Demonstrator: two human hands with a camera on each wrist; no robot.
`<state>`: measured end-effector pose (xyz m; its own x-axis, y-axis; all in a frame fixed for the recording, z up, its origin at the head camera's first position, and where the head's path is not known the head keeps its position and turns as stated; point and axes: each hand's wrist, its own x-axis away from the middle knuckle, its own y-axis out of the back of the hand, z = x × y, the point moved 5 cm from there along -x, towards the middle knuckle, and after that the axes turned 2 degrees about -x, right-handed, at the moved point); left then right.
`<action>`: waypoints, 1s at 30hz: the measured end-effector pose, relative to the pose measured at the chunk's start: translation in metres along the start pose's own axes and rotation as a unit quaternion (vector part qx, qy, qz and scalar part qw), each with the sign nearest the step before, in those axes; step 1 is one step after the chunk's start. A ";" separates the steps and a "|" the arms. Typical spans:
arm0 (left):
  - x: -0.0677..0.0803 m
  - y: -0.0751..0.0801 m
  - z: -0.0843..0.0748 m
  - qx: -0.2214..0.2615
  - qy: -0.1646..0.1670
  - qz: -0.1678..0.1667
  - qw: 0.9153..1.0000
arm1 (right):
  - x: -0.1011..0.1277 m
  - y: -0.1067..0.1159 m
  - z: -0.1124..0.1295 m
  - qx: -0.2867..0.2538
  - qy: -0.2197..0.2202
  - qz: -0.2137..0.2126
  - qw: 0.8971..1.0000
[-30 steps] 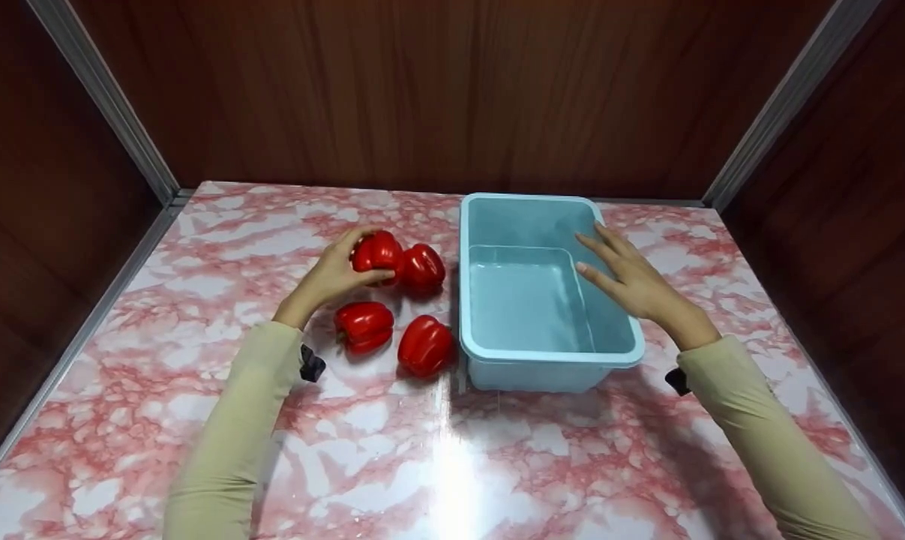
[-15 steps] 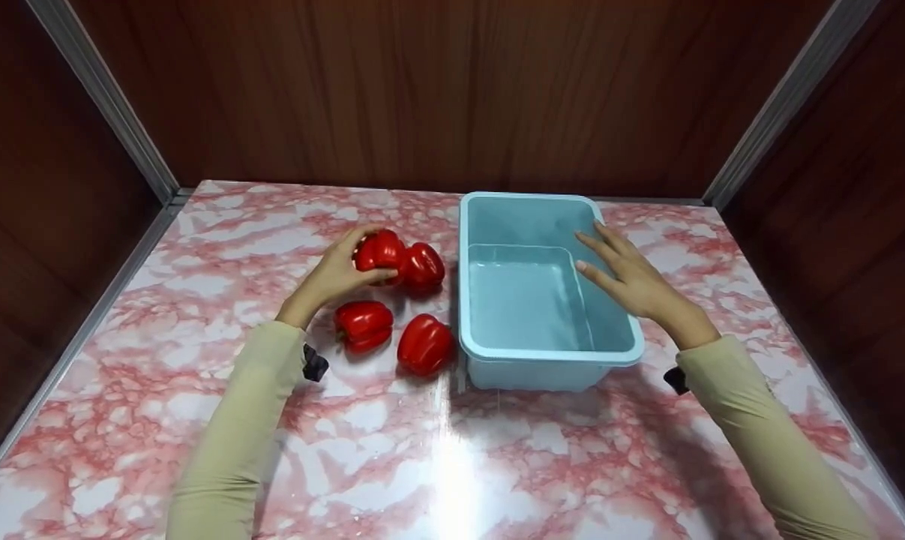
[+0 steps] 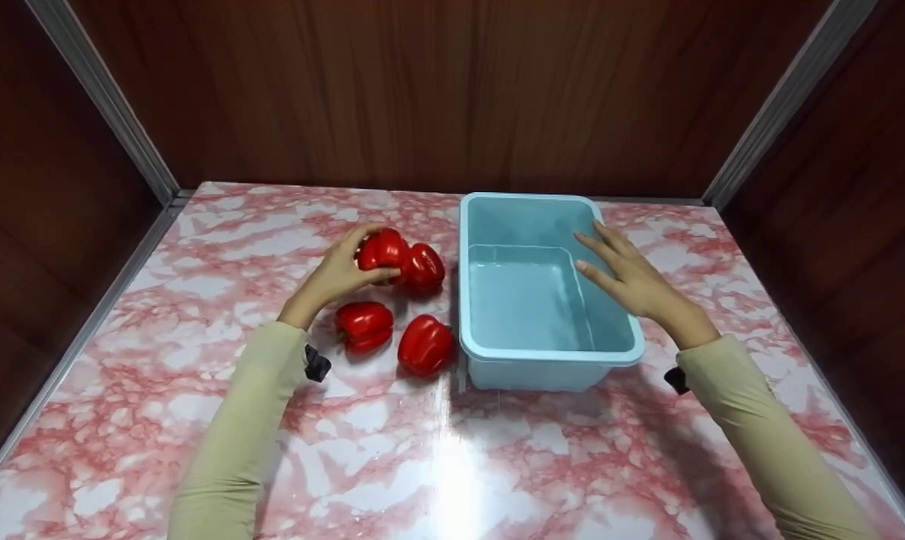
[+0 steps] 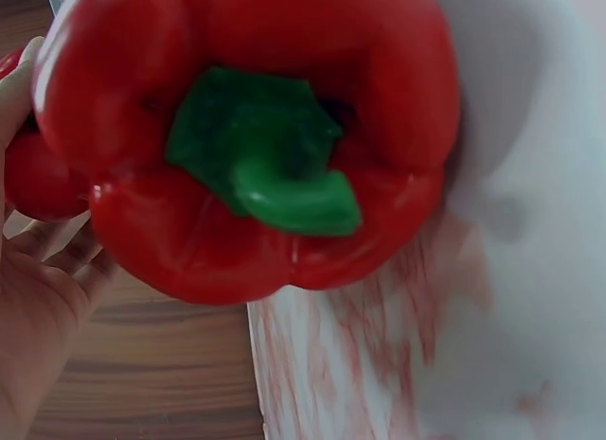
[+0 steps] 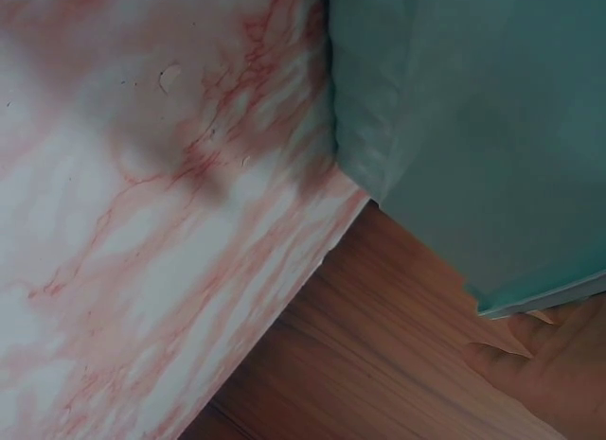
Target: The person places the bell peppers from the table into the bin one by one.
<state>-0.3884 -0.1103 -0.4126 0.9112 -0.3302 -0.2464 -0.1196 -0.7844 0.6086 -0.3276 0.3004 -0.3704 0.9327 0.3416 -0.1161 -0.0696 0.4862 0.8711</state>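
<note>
My left hand (image 3: 336, 276) curls round the back-left red pepper (image 3: 381, 251) on the desk (image 3: 197, 375); my right hand (image 3: 632, 281), fingers straight, rests on the blue tub's (image 3: 549, 352) right rim.

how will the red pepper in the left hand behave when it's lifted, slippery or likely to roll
The red pepper has glossy skin showing highlights, so it may be a little slippery; the left hand curls its fingers around it, which should help. Its rounded, lobed body would probably wobble or roll a short way if set down. It looks firm, likely keeping its shape.
</note>
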 end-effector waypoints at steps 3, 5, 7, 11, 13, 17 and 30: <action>-0.001 0.000 -0.002 0.002 0.000 0.000 1.000 | 0.000 0.000 -0.001 -0.001 -0.004 0.003 1.000; -0.002 -0.001 -0.003 0.002 -0.001 -0.002 1.000 | 0.000 0.000 -0.001 -0.002 -0.005 0.003 1.000; -0.004 -0.001 -0.004 0.005 -0.002 -0.002 1.000 | 0.001 0.000 -0.001 -0.003 -0.007 0.002 1.000; -0.006 -0.002 -0.007 0.013 -0.009 -0.001 1.000 | 0.001 0.000 -0.001 -0.003 -0.007 0.001 1.000; -0.007 -0.002 -0.009 0.013 -0.008 0.000 1.000 | 0.001 0.000 -0.001 -0.003 -0.007 0.001 1.000; -0.008 -0.002 -0.013 0.011 -0.018 -0.001 1.000 | 0.001 0.000 0.000 0.001 0.006 -0.004 1.000; -0.008 -0.002 -0.015 -0.001 -0.032 -0.006 0.999 | 0.000 0.001 0.002 -0.001 0.021 -0.012 1.000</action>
<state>-0.3899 -0.0980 -0.4006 0.8855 -0.3531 -0.3019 -0.1074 -0.7878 0.6065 -0.3266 0.2989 -0.3683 0.9188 0.3625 -0.1564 -0.0481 0.4962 0.8669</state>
